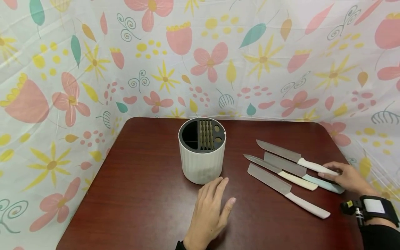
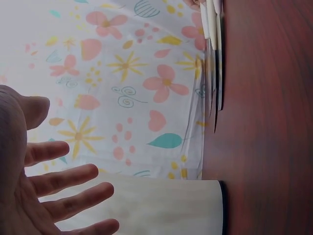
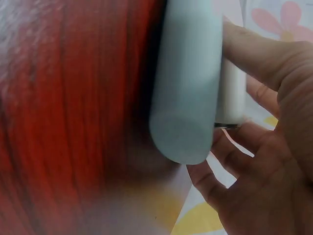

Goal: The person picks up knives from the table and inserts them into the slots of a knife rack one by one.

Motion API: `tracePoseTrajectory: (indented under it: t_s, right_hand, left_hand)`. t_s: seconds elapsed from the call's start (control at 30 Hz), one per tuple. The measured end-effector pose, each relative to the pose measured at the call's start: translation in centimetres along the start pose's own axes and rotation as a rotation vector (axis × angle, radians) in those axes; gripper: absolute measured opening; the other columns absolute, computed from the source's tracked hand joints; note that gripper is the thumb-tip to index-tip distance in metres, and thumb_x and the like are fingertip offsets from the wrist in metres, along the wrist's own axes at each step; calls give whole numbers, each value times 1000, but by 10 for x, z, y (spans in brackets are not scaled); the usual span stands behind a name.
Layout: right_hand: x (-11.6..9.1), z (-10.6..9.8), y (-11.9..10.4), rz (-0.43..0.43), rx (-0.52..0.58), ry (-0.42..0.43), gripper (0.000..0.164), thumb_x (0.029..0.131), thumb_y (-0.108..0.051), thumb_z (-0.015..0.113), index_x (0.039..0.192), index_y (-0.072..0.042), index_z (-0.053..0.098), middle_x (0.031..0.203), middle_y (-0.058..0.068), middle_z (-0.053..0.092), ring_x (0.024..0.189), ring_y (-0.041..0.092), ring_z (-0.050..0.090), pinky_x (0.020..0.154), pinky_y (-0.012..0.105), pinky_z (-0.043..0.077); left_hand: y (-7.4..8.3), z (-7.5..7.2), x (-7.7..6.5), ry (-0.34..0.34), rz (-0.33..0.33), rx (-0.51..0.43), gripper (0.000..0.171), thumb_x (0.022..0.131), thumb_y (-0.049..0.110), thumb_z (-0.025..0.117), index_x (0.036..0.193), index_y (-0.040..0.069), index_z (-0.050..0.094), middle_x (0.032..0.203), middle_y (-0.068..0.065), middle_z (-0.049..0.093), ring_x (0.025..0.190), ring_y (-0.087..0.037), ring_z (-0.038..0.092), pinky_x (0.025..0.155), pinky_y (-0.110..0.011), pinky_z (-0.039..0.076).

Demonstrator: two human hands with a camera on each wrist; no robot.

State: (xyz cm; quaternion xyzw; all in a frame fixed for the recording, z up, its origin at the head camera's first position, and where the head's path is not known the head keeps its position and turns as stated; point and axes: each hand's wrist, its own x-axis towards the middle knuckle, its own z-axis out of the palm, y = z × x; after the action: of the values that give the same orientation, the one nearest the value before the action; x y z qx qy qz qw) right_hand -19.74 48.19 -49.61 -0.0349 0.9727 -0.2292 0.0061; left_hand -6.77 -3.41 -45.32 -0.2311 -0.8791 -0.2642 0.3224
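Watching through the head view, I have the right hand [image 1: 350, 177] at the far right of the bench [image 1: 140, 194], thumb and fingers pinching the end of the white-handled knife [image 1: 295, 157]. Right beside it, partly under those fingers, lies the blue-handled cleaver [image 1: 301, 171]. Next along come the cream-handled knife [image 1: 285, 174] and, nearest me, the pale-handled cleaver [image 1: 288, 191], all blades angled up and left. Over in the middle, the ribbed white knife holder [image 1: 202, 166] stands upright, its dark top showing slots and round holes. And the left hand [image 1: 210, 211] is just in front of it, fingers extended, grasping nothing!

Across to my left wrist view: fingers and thumb spread wide, the holder's pale side behind them; I can't tell whether they touch. Knives bunch up at the top, by the bench edge.

Now my right wrist view: the blue handle looms blurred and close, the white handle behind it, between thumb and fingers, floral cloth [image 3: 198, 220] beyond.
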Motion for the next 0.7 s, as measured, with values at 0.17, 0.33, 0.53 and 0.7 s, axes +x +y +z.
tracePoseTrajectory:
  t_s: [0.17,0.33,0.53,0.7]
  right_hand:
    - [-4,-5,0,12,96,35,41,91,-38,77,119,-9,67,90,-22,61,71,-2,46,59,21,36]
    - [-7,-13,-6,66,120,64,45,91,-44,75,124,-14,64,86,-17,58,70,3,44,58,23,31]
    - [-7,-23,-19,151,207,90,43,91,-47,73,124,-21,63,79,-20,63,68,4,56,57,26,42]
    - [-8,-29,-28,189,265,137,37,91,-48,73,120,-27,64,80,-24,68,71,5,64,60,24,45]
  left_hand:
    - [4,-1,2,-7,6,-15,50,101,35,60,145,11,52,138,-8,61,127,-22,60,102,-42,51]
    - [9,-2,7,12,40,-20,49,102,36,58,144,9,53,138,-10,61,126,-23,60,102,-42,51]
    - [17,-4,14,29,85,-36,49,102,36,57,144,10,53,137,-9,61,126,-23,60,102,-40,50]
    - [21,-5,17,31,104,-39,48,103,37,55,143,10,54,137,-8,60,126,-22,59,102,-39,50]
